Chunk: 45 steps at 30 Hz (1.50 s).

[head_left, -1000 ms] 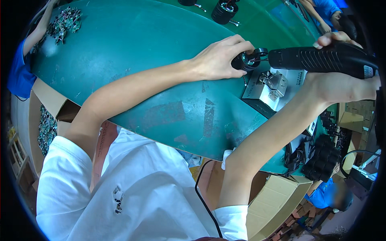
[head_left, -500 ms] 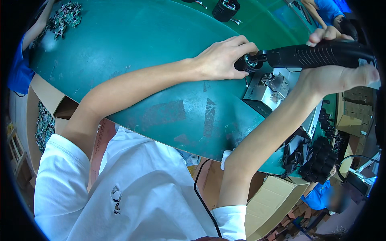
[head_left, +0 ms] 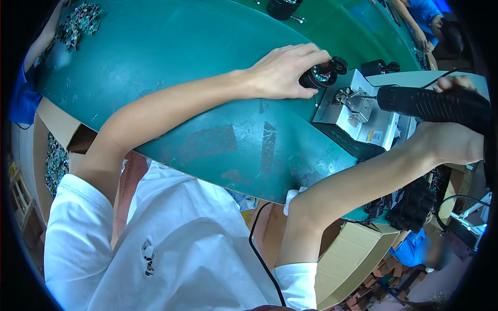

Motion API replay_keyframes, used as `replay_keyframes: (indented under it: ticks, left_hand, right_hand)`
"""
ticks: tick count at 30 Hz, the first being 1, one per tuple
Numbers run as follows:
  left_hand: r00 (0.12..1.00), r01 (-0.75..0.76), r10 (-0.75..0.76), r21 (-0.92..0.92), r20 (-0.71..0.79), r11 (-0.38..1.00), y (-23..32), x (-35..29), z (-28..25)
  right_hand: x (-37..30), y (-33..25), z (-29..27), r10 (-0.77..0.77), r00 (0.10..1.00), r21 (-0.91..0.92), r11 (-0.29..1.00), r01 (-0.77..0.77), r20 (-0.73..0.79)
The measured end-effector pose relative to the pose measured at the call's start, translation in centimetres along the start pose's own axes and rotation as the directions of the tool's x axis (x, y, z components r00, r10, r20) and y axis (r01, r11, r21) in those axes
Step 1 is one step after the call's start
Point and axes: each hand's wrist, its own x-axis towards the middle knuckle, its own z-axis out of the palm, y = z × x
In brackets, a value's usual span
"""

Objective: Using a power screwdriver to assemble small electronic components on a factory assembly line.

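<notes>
My left hand is closed around a short black cylindrical housing on the green table. Its end faces right, showing a small circuit board and screws inside, with a round black piece beside the rim. In my right hand is a black electric screwdriver, held level with its bit pointing left. The bit tip is over the metal pick-up part of a silver box that looks like a screw feeder, just right of the housing. Part of my right hand's grip is hidden behind the tool.
More black housings stand farther back, one behind the feeder. A heap of small parts lies far left near another person's arm. Open cardboard boxes flank the table. Black parts and cables lie at the right.
My right hand has drawn the screwdriver away from the housing, right and nearer me, to the feeder. The left hand has barely shifted and keeps hold of the housing.
</notes>
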Motion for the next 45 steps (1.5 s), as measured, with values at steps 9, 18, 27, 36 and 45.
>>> replay_keyframes:
  ticks: [9, 18, 27, 36, 45]
  left_hand:
    - [0.997, 0.062, -0.058, -0.085, 0.056, 0.994, -0.1, 0.0, -0.9]
    - [0.997, -0.071, 0.073, -0.086, 0.017, 0.994, -0.6, 0.0, -0.3]
    - [0.998, -0.058, 0.06, -0.094, 0.019, 0.994, -0.5, -0.1, -0.4]
    - [0.999, -0.021, 0.026, -0.121, 0.037, 0.992, -0.5, 0.2, -0.5]
    - [0.997, -0.019, 0.025, -0.081, 0.078, 0.997, -0.7, 0.2, -0.7]
  right_hand:
    - [0.1, 0.9, 1.2, 0.045, 0.998, 0.221, 0.974, -0.052, 0.038]
    - [1.3, 3.1, 0.9, -0.01, 0.998, 0.411, 0.912, -0.018, 0.066]
    - [-0.7, 1.5, 2.8, -0.071, 0.997, 0.118, 0.991, 0.07, 0.004]
    - [1.3, 5.8, 3.7, -0.206, 0.961, 0.467, 0.879, 0.098, 0.186]
    - [-1.5, 0.0, 4.9, -0.227, 0.971, 0.233, 0.95, 0.206, 0.07]
